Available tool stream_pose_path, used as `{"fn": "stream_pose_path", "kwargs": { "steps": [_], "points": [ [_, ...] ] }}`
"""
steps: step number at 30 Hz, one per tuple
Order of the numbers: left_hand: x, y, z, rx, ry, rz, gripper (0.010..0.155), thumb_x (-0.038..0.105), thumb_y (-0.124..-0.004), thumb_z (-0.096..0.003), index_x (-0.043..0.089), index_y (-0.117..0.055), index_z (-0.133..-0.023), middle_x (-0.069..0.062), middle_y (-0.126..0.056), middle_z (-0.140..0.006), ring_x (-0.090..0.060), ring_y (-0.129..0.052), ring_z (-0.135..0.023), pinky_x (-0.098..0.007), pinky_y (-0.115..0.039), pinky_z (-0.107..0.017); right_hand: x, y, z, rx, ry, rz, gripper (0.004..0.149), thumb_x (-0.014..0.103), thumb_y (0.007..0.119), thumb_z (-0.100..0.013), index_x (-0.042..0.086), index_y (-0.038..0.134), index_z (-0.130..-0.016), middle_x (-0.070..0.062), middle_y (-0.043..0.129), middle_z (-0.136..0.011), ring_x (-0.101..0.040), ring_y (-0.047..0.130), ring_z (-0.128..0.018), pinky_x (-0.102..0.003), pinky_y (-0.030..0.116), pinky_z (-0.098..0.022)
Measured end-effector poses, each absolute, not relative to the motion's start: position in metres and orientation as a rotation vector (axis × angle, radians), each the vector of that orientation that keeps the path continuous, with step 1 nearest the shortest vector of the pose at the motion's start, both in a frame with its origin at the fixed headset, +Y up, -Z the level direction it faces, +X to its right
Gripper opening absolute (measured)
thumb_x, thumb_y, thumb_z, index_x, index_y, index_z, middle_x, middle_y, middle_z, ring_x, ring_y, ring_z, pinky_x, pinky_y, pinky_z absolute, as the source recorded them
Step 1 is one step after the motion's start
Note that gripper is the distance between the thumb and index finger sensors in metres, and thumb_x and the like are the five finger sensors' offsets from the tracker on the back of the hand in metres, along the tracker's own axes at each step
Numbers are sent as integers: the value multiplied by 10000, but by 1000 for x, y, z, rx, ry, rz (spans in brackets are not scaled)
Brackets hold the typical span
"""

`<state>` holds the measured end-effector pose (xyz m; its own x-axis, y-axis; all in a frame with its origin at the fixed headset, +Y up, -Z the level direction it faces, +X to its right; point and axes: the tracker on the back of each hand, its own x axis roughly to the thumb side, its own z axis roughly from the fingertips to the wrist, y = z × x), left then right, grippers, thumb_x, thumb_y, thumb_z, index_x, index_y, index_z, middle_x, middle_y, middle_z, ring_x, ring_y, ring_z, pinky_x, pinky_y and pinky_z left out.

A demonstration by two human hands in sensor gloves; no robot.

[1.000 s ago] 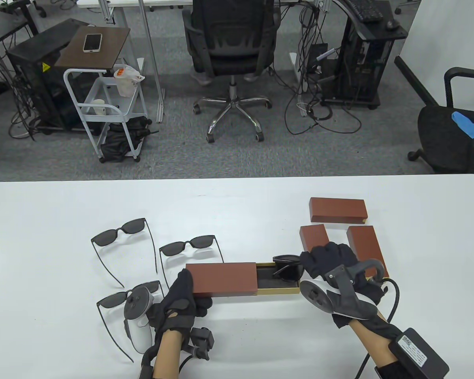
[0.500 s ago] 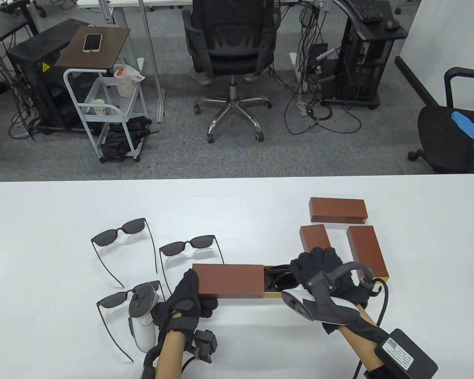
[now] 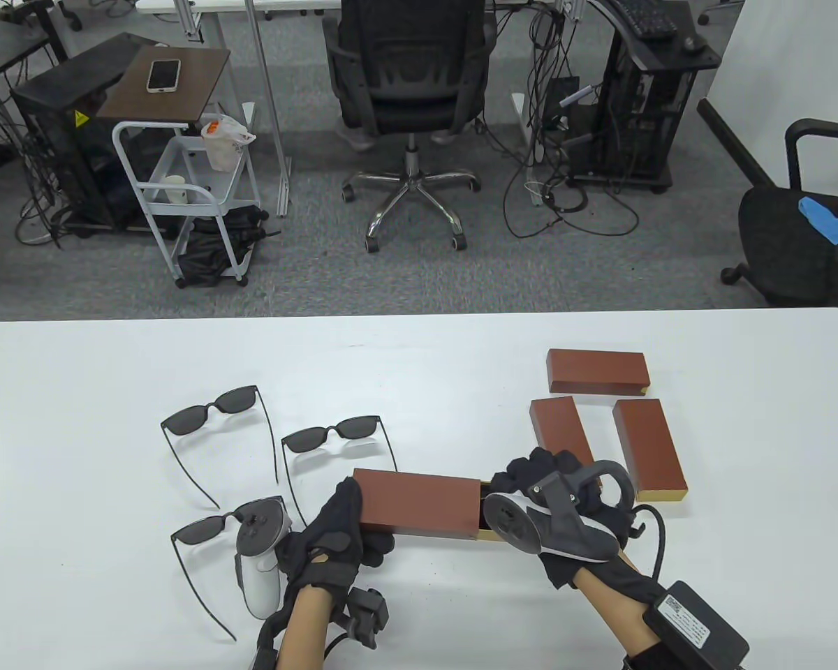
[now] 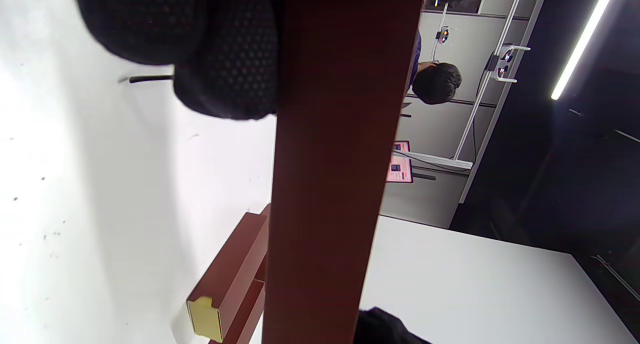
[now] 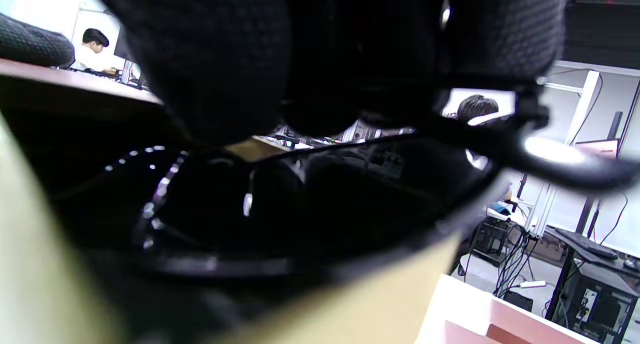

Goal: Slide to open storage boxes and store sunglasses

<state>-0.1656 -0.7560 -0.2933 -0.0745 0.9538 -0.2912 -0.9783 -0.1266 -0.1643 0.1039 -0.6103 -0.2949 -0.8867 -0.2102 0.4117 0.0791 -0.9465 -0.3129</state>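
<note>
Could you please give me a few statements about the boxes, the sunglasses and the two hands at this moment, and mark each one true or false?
1. The left hand grips the left end of the box sleeve. True.
2. The gold drawer is pulled fully out of the sleeve. False: only a thin strip of it shows at the sleeve's right end.
3. Three pairs of sunglasses lie open on the table left of the box. True: far pair, middle pair, near pair.
4. Two other brown boxes lie on the table. False: three lie to the right, beyond the right hand.
5. The right wrist view shows folded sunglasses under the fingers. True.
</note>
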Motion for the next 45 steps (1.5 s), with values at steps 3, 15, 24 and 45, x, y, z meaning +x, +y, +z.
{"fn": "stream_pose_path", "kwargs": {
  "steps": [3, 15, 24, 45],
  "points": [
    [-162, -755, -293, -388, 67, 1671, 782, 619, -486, -510, 129, -416, -1116, -93, -848, -808, -227, -948, -537, -440, -807, -409, 103, -611, -296, -660, 402, -2927, 389, 328, 942, -244, 310, 930, -633, -14, 988, -614, -256, 957, -515, -444, 824, -435],
    [-163, -759, -291, -397, 102, 1657, 784, 615, -476, -510, 127, -401, -1119, -96, -839, -816, -232, -942, -549, -444, -802, -418, 107, -616, -303, -642, 382, -3046, 422, 406, 957, -219, 321, 930, -631, -7, 1006, -618, -245, 992, -506, -432, 848, -422],
    [-165, -757, -292, -387, 75, 1667, 778, 610, -456, -506, 153, -365, -1129, -87, -811, -849, -233, -925, -587, -445, -790, -446, 164, -613, -319, -376, 408, -3515, 527, 489, 867, -292, 299, 813, -782, -64, 856, -850, -333, 867, -737, -474, 786, -520],
    [-166, -762, -291, -374, 82, 1708, 777, 604, -442, -504, 168, -321, -1136, -93, -776, -881, -245, -900, -627, -455, -772, -477, 212, -717, -324, 284, 224, -4398, 494, 497, 808, -352, 261, 809, -786, -139, 842, -839, -306, 978, -559, -394, 879, -342]
  ]
}}
